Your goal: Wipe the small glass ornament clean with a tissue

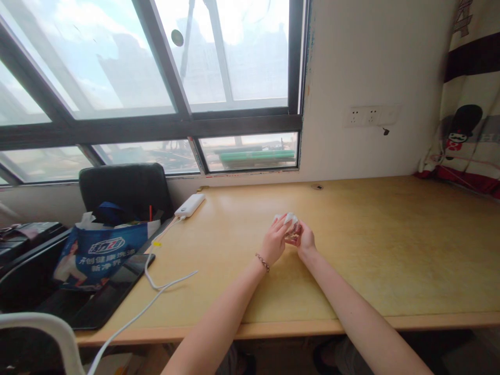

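Note:
Over the middle of the wooden desk [375, 250], my two hands meet around a small object. My left hand [275, 240], with a beaded bracelet at its wrist, presses a crumpled white tissue [291, 217] against it. From the other side, my right hand [307, 239] curls its fingers around the small shiny, brownish object [292, 231]. It looks partly see-through, perhaps glass, but fingers and tissue cover most of it, so its kind cannot be made out.
A white power bank [190, 205] lies at the desk's back left, its white cable [164, 288] trailing over the front edge. Left are a blue shopping bag [105, 255], a dark flat panel [113, 297] and a black chair [125, 182]. Wall sockets [363, 116] are behind.

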Demonstrator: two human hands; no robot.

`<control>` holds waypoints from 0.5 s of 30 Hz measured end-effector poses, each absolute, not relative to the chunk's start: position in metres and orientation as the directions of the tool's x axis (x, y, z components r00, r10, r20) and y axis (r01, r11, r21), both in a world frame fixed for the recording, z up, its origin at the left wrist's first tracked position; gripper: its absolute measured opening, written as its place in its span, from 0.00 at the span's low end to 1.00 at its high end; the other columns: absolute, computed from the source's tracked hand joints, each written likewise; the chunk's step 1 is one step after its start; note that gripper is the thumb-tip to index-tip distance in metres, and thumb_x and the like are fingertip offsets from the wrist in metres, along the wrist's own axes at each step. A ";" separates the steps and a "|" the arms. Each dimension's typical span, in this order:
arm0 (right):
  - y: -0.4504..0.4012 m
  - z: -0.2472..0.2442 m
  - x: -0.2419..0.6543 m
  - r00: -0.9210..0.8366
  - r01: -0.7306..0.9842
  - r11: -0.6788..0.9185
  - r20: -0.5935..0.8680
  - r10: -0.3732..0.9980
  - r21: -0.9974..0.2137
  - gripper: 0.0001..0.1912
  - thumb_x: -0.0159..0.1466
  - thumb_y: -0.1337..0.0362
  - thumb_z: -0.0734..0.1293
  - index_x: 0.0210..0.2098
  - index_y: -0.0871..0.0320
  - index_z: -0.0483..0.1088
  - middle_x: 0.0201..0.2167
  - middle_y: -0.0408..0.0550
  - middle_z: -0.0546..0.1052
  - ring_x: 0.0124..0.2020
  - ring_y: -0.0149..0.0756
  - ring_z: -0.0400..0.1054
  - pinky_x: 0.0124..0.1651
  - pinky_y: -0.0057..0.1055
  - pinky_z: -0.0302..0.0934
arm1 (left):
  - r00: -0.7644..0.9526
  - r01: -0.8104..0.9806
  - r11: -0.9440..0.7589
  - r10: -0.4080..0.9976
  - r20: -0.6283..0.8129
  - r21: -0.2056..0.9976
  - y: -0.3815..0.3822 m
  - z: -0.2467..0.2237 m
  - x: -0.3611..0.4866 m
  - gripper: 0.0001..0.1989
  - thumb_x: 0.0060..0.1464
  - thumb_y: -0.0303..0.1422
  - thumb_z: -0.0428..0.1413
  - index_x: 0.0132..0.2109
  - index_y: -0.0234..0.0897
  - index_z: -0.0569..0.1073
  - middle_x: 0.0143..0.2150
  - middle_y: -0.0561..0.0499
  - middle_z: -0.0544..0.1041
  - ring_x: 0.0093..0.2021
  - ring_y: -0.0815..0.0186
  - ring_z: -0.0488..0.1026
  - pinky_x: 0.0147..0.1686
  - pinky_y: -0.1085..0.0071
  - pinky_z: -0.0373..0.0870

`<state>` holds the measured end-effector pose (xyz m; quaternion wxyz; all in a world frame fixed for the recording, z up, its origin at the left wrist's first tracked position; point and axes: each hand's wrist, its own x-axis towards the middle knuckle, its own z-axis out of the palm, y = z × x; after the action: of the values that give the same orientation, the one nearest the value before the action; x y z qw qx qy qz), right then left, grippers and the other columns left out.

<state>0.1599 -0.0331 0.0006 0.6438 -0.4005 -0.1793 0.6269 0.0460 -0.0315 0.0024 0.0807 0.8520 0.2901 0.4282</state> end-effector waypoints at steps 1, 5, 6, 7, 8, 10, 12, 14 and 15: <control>-0.034 0.002 0.159 0.150 -0.651 -0.113 -0.272 0.951 -0.751 0.09 0.55 0.60 0.58 0.24 0.58 0.63 0.16 0.41 0.70 0.16 0.32 0.64 0.20 0.30 0.62 | 0.445 0.415 -0.812 0.574 0.687 0.410 -0.030 0.002 0.045 0.25 0.51 0.19 0.39 0.56 0.38 0.58 0.58 0.46 0.58 0.60 0.64 0.50 0.58 0.57 0.48; -0.036 0.004 0.158 0.149 -0.602 -0.129 -0.270 0.951 -0.788 0.10 0.55 0.59 0.58 0.23 0.58 0.62 0.14 0.41 0.69 0.16 0.33 0.65 0.19 0.30 0.62 | 0.320 0.369 -0.733 0.677 0.662 0.571 -0.028 0.000 0.045 0.24 0.52 0.20 0.40 0.55 0.40 0.60 0.57 0.48 0.60 0.58 0.65 0.54 0.56 0.61 0.54; -0.036 0.004 0.158 0.154 -0.595 -0.128 -0.269 0.951 -0.793 0.10 0.55 0.58 0.58 0.23 0.58 0.62 0.14 0.41 0.69 0.16 0.33 0.65 0.18 0.31 0.62 | 0.280 0.352 -0.702 0.710 0.646 0.619 -0.027 0.001 0.045 0.24 0.52 0.21 0.40 0.55 0.41 0.60 0.56 0.49 0.61 0.57 0.65 0.57 0.54 0.63 0.56; -0.036 0.003 0.157 0.159 -0.589 -0.126 -0.267 0.950 -0.798 0.10 0.54 0.58 0.58 0.22 0.58 0.62 0.14 0.40 0.69 0.15 0.33 0.65 0.18 0.31 0.62 | 0.237 0.334 -0.669 0.741 0.628 0.664 -0.027 0.001 0.045 0.23 0.52 0.21 0.41 0.54 0.41 0.62 0.55 0.49 0.63 0.55 0.65 0.59 0.53 0.64 0.58; -0.036 0.003 0.157 0.167 -0.580 -0.122 -0.264 0.950 -0.805 0.10 0.54 0.58 0.58 0.22 0.58 0.62 0.14 0.40 0.69 0.15 0.33 0.65 0.18 0.31 0.62 | 0.198 0.316 -0.637 0.769 0.607 0.704 -0.026 0.001 0.045 0.22 0.52 0.22 0.41 0.53 0.40 0.63 0.54 0.49 0.65 0.53 0.65 0.62 0.51 0.66 0.60; -0.035 0.001 0.157 0.188 -0.549 -0.111 -0.252 0.949 -0.829 0.10 0.54 0.58 0.58 0.21 0.57 0.62 0.14 0.40 0.69 0.15 0.33 0.65 0.17 0.30 0.61 | 0.138 0.286 -0.571 0.819 0.557 0.770 -0.024 0.002 0.044 0.19 0.52 0.24 0.43 0.50 0.39 0.67 0.49 0.50 0.70 0.48 0.65 0.66 0.48 0.67 0.63; -0.035 0.001 0.157 0.209 -0.492 -0.088 -0.215 0.954 -0.866 0.12 0.54 0.57 0.58 0.19 0.57 0.61 0.13 0.40 0.68 0.15 0.33 0.64 0.17 0.30 0.61 | 0.106 0.267 -0.508 0.860 0.499 0.819 -0.022 0.001 0.043 0.18 0.52 0.24 0.44 0.48 0.37 0.69 0.43 0.51 0.74 0.43 0.66 0.70 0.44 0.69 0.66; -0.035 0.000 0.158 0.237 -0.426 -0.048 -0.163 0.958 -0.903 0.14 0.53 0.57 0.58 0.16 0.57 0.60 0.11 0.40 0.66 0.14 0.33 0.64 0.16 0.30 0.59 | 0.099 0.256 -0.467 0.884 0.457 0.846 -0.020 0.000 0.043 0.18 0.51 0.24 0.43 0.46 0.37 0.70 0.39 0.51 0.76 0.40 0.67 0.71 0.41 0.70 0.67; -0.034 0.000 0.158 0.251 -0.396 -0.030 -0.140 0.958 -0.918 0.15 0.53 0.57 0.58 0.15 0.56 0.59 0.09 0.39 0.65 0.14 0.33 0.63 0.16 0.29 0.59 | 0.100 0.254 -0.459 0.888 0.449 0.851 -0.020 0.000 0.043 0.18 0.51 0.23 0.43 0.46 0.37 0.70 0.37 0.52 0.76 0.39 0.67 0.71 0.40 0.71 0.67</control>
<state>0.1580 -0.0343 -0.0004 0.6310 -0.4766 -0.2946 0.5365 0.0429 -0.0197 -0.0003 0.3037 0.6766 0.4220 0.5214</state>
